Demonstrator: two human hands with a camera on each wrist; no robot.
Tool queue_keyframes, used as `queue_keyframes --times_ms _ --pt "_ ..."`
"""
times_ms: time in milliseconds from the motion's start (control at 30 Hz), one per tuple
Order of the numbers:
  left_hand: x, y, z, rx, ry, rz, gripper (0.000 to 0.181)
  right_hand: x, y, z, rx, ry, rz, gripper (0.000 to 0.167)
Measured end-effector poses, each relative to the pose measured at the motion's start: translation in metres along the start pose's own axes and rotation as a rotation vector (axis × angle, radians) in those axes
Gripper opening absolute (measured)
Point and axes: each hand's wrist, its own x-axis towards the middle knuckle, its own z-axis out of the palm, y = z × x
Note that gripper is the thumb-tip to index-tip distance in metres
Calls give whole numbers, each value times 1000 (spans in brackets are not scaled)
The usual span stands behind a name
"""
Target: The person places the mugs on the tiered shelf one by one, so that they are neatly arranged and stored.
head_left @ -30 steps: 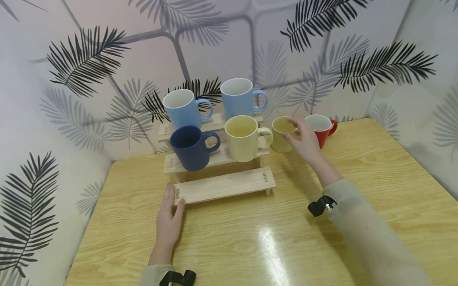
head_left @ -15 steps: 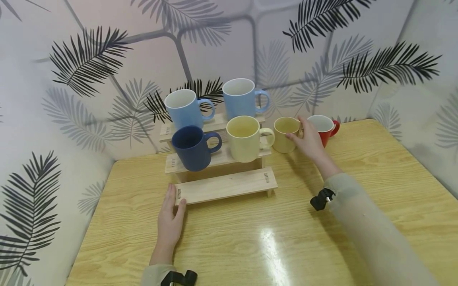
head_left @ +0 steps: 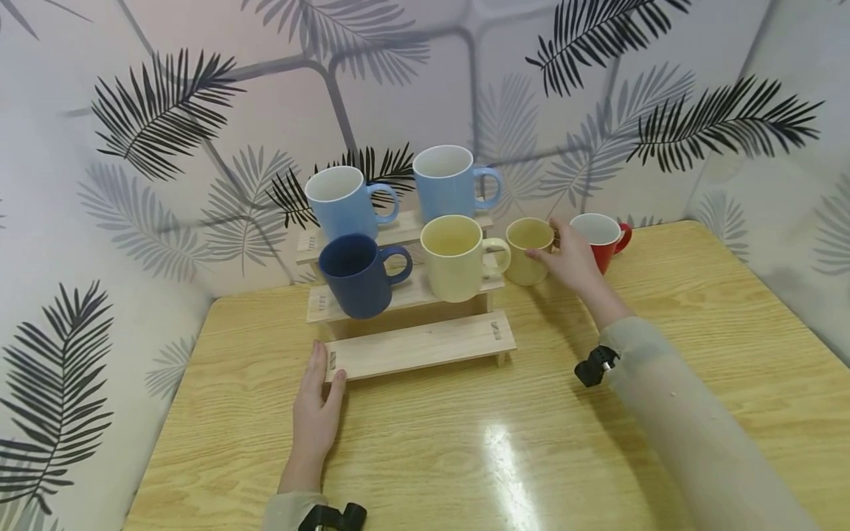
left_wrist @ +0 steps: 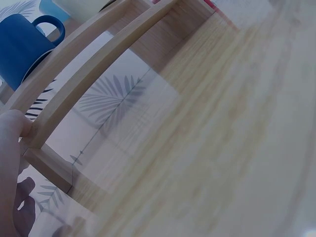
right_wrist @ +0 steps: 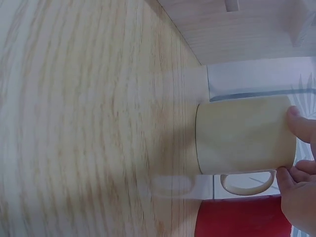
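My right hand point(head_left: 576, 258) pinches the rim of a pale yellow mug point(head_left: 527, 254) that stands on the table right of the wooden rack. In the right wrist view the fingers lie at the rim of this mug point(right_wrist: 244, 136), its handle towards the red mug point(right_wrist: 242, 217). My left hand point(head_left: 315, 420) holds the left end of the rack's lowest shelf point(head_left: 418, 345), thumb at the front edge and fingers along the side. In the left wrist view the hand point(left_wrist: 12, 173) touches the rack's corner point(left_wrist: 44, 123).
On the middle shelf stand a dark blue mug point(head_left: 358, 284) and another yellow mug point(head_left: 454, 262); on the top shelf, two light blue mugs point(head_left: 341, 206), point(head_left: 446, 184). Right of my right hand is the red mug point(head_left: 603, 254). A patterned wall rises behind the table point(head_left: 425, 457).
My right hand has closed on the yellow mug's rim, and the mug has turned so its handle no longer faces as before. My left hand stays at the rack.
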Motion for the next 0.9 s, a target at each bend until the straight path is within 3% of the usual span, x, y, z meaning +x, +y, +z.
queue_keyframes --times_ms 167,500,900 --pt "0 0 0 -4 -5 -4 63 1 0 -1 -1 -6 -4 44" --pt "0 -2 1 -1 -7 1 64 -4 0 -7 -59 -59 -30 63" --pt "-1 -1 0 -3 1 2 62 -7 2 -9 -63 -84 -64 50"
